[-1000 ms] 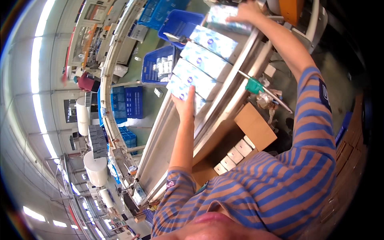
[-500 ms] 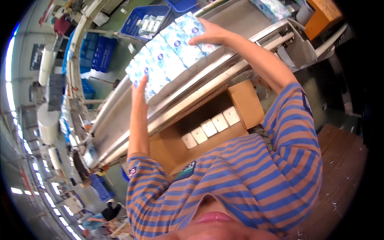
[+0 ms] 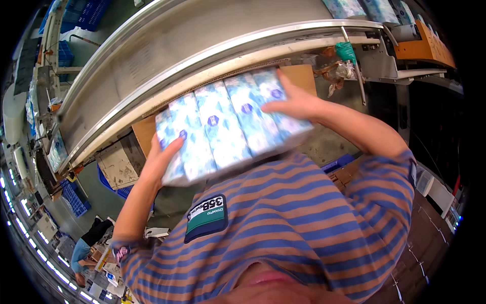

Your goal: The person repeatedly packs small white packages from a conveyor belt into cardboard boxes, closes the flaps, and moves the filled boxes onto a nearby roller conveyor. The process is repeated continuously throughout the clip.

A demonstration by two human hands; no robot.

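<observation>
Packs (image 3: 212,121) in a row sit squeezed between left hand (image 3: 161,158) and right hand (image 3: 297,105), seemingly over the carton (image 3: 306,81); I judge them off the belt (image 3: 223,25) but not yet set down, with other packs (image 3: 347,7) left.

Slightly blurred, the row of blue-and-white packs (image 3: 223,126) covered most of the cardboard box (image 3: 302,78), hiding its inside, while some fingers of the left hand (image 3: 160,158) and right hand (image 3: 302,105) were out of sight behind the row's ends. At the upper right, other packs (image 3: 344,7) were cut off by the top edge. What a distant person (image 3: 81,253) at lower left was handling was too small to tell.
</observation>
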